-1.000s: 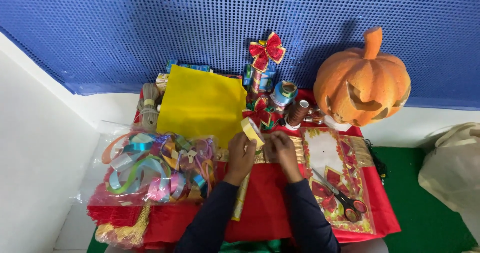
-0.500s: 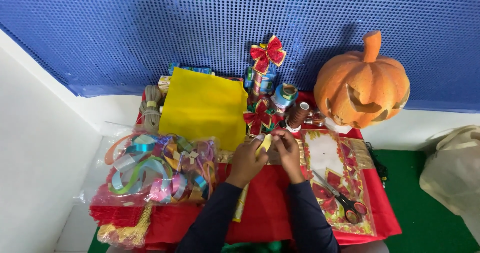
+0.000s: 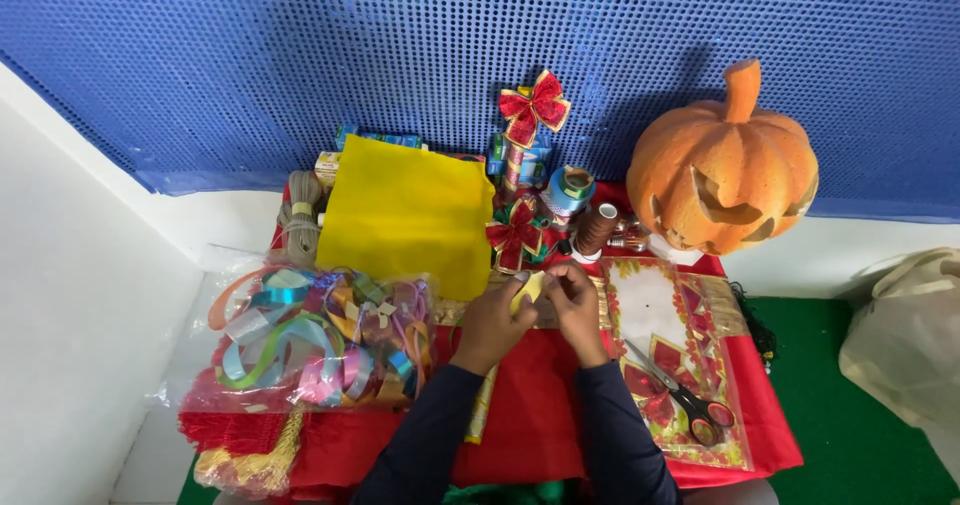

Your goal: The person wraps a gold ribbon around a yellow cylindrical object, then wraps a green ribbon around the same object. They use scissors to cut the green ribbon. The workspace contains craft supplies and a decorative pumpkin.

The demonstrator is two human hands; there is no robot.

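The carved pumpkin [image 3: 722, 170] and the yellow sheet [image 3: 405, 215] crowd the back of my bench [image 3: 530, 425], the bag of ribbon loops [image 3: 310, 340] sits at my left, and the scissors [image 3: 685, 400] lie on the patterned cellophane packet to my right. Between my left hand [image 3: 492, 325] and right hand [image 3: 575, 305] I pinch a small yellow paper piece [image 3: 529, 287], both grips narrow on it, just above the red cloth. It seems to run upward, tipped slightly right, though my fingers hide much. Pinching unevenly could crease or tear it, I judge.
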